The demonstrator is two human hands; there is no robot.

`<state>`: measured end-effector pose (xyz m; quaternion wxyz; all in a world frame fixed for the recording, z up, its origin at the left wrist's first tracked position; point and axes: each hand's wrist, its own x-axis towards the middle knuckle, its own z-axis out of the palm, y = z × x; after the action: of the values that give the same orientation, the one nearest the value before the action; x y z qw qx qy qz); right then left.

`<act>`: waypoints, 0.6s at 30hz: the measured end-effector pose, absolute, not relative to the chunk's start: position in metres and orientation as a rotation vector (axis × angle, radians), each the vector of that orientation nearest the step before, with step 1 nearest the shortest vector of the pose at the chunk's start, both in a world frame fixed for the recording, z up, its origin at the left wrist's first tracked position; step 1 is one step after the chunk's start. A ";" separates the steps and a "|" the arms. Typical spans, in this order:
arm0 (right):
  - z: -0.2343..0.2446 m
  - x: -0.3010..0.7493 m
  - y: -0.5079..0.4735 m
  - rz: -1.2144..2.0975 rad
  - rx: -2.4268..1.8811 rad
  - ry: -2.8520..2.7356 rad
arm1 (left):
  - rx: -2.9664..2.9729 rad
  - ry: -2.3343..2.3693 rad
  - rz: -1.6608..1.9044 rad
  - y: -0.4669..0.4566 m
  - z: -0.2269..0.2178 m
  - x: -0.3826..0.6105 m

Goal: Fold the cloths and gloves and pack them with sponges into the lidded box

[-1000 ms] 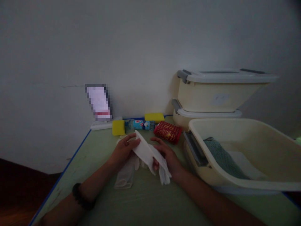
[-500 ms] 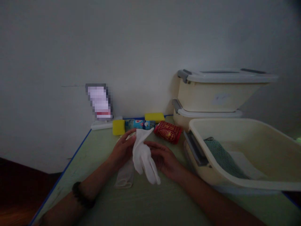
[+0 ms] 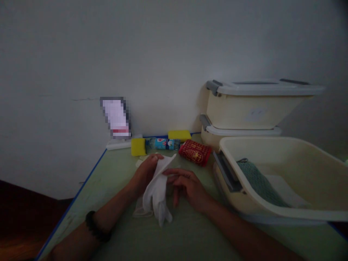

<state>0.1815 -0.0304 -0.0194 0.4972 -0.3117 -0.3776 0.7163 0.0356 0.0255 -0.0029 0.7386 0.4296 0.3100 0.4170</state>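
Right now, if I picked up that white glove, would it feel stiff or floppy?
Probably floppy: the white glove droops in folds from the left hand, its fingers dangling. It is likely light, since the material looks thin. I would not expect it to roll if pushed, as it shows no firm, round shape.

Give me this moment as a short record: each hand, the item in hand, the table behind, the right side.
Left hand: gripping the white glove near its cuff
Right hand: fingertips at the glove's side; firm grip unclear
Glove: fingers hanging downward
Behind hands: yellow sponge, bottle on its side, red packet, second yellow sponge
Right side: open bin containing green cloth; lidded bins stacked behind
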 end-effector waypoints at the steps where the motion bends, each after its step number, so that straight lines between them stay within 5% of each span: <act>1: -0.018 0.181 -0.031 1.718 -0.753 -0.928 | 0.977 0.694 0.902 0.025 -0.004 0.035; 18: -0.022 0.174 -0.030 1.214 -1.043 -1.016 | 1.186 0.773 0.877 0.023 -0.004 0.035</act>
<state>0.1740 -0.0302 -0.0221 0.5835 -0.4467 -0.4352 0.5201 0.0355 0.0227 -0.0045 0.6728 0.5268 0.3436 0.3896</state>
